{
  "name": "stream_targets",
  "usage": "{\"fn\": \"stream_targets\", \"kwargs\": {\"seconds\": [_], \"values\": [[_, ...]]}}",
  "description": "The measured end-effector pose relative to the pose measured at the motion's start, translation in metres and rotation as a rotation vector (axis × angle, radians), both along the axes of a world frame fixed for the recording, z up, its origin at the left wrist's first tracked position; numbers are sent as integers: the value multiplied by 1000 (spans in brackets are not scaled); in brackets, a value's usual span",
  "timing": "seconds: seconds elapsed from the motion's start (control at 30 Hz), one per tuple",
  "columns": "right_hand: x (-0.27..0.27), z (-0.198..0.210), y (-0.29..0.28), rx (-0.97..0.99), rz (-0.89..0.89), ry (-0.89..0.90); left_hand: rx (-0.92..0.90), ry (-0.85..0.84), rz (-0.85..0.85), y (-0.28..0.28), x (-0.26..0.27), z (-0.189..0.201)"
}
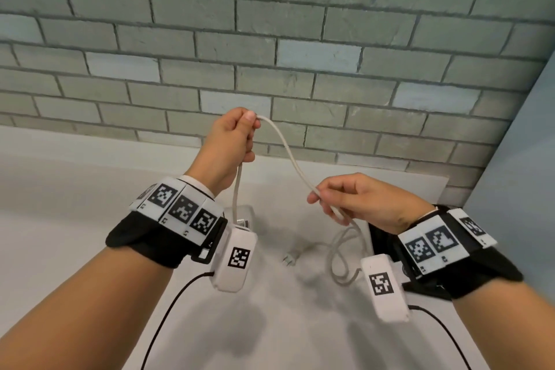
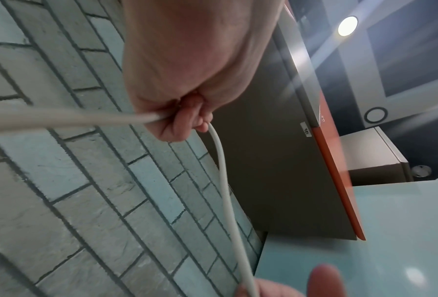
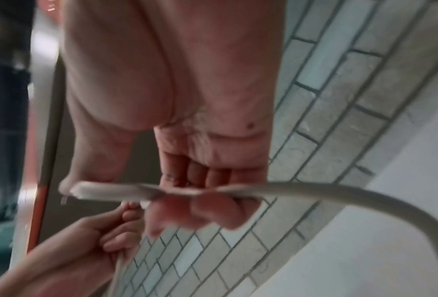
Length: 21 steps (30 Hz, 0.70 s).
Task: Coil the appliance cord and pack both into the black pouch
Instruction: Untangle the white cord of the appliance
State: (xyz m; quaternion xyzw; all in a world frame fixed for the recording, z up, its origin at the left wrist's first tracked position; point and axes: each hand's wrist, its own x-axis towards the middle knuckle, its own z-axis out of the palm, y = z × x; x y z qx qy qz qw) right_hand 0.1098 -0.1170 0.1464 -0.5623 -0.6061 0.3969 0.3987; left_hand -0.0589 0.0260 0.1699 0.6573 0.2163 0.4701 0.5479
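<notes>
I see one white cord (image 1: 286, 149) strung between my two hands above a pale table (image 1: 75, 219). My left hand (image 1: 229, 144) is raised toward the brick wall (image 1: 270, 39), fingers curled into a fist round the cord; the left wrist view shows the cord (image 2: 223, 172) entering the fist on one side and leaving it between the curled fingers. One strand hangs from that fist down to a white appliance (image 1: 244, 215) on the table, mostly hidden behind my left wrist gear. A small sticker with dark print sits on it, too small for me to read.

My right hand (image 1: 357, 201) is lower and nearer me. It pinches the cord between thumb and fingertips, the other fingers loosely bent; the right wrist view is blurred but shows the cord (image 3: 289, 189) crossing the bent fingers. Below this hand the cord drops to the table in a few loose loops (image 1: 345, 252), how many I cannot count, and ends in one plug (image 1: 289, 258) lying flat, two prongs visible.

A dark shape (image 1: 380, 237) lies on the table behind my right wrist; whether it is the pouch I cannot tell.

Readable writing is scarce: a small white label (image 2: 306, 129) on a grey panel in the left wrist view carries figures that look like "121". The wrist bands bear square black-and-white code markers, no words.
</notes>
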Motion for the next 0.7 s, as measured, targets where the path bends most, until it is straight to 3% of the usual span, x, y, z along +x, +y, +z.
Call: {"fn": "stream_targets", "kwargs": {"seconds": [0.13, 0.3, 0.5, 0.7], "values": [[15, 4, -3, 102, -221, -197, -84, -68, 70, 10, -6, -1], [41, -10, -15, 179, -357, -218, -192, -247, 138, 34, -26, 11], [24, -26, -12, 22, 0, -74, 11, -182, 22, 14, -19, 32], [-18, 14, 14, 281, -171, -80, 280, 54, -203, -22, 5, 34]]}}
